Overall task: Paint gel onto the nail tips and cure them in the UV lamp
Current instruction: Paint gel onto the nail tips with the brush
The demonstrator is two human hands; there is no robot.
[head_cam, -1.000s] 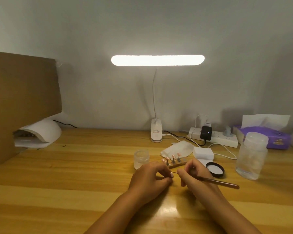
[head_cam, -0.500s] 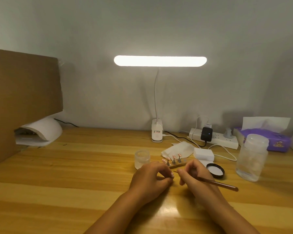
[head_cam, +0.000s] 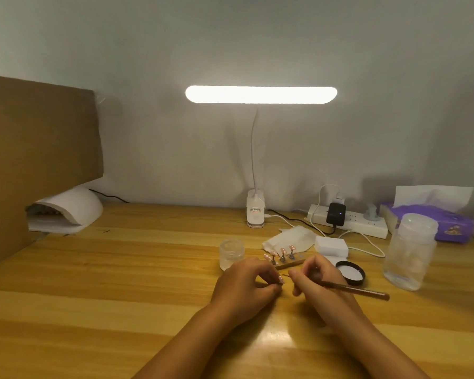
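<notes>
Well, the left hand (head_cam: 246, 285) pinches one nail tip (head_cam: 280, 280) low over the table, and the right hand (head_cam: 318, 280) grips the brush (head_cam: 353, 290) like a pen, its bristles at the tip. A slip would probably smear gel onto the pinching fingers. The small jar (head_cam: 231, 253) and the stand of tips (head_cam: 282, 253) sit just behind the knuckles, easily knocked. The UV lamp (head_cam: 69, 209) stands well apart, a long carry for wet gel.

Brush (head_cam: 353, 289) tip shifted a touch against the nail tip (head_cam: 281, 281) (barely), right hand (head_cam: 318, 283) nudged
</notes>
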